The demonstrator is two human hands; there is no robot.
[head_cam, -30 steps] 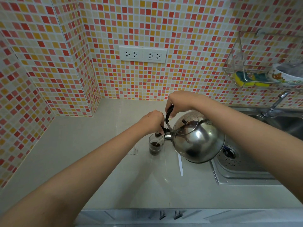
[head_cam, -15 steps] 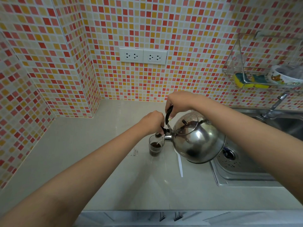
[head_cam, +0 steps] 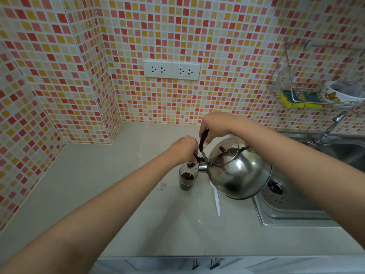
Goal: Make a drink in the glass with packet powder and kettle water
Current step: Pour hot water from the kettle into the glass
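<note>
Little red, orange and yellow tiles cover the wall (head_cam: 217,46) behind a pale grey surface (head_cam: 118,204), and two white sockets (head_cam: 171,70) sit on the wall at 12 o'clock from the hands. On the surface stands a small glass (head_cam: 186,179), upright, with dark brown powder and some water inside it. At 3 o'clock from the glass, a shiny round kettle (head_cam: 240,173) is held up in the air and tipped toward it. Its short spout (head_cam: 201,168) hangs just over the rim of the glass, and a thin stream of water runs down into the brown powder. The right hand (head_cam: 215,125) is curled tight around the black handle (head_cam: 203,140) of the kettle, at 12 o'clock from the glass. The left hand (head_cam: 184,148) is closed too, with its fingers pinching the little black lever (head_cam: 198,159) by the spout, right above the glass. A thin white strip (head_cam: 217,200) lies flat on the surface at 5 o'clock from the glass, partly under the kettle. A metal sink (head_cam: 292,204) is at 3 o'clock, with a tap (head_cam: 329,129) behind it. High at 2 o'clock, a wire rack (head_cam: 316,99) on the wall holds yellow and blue sponges (head_cam: 298,98) and a bowl (head_cam: 339,94) with pictures on it.
</note>
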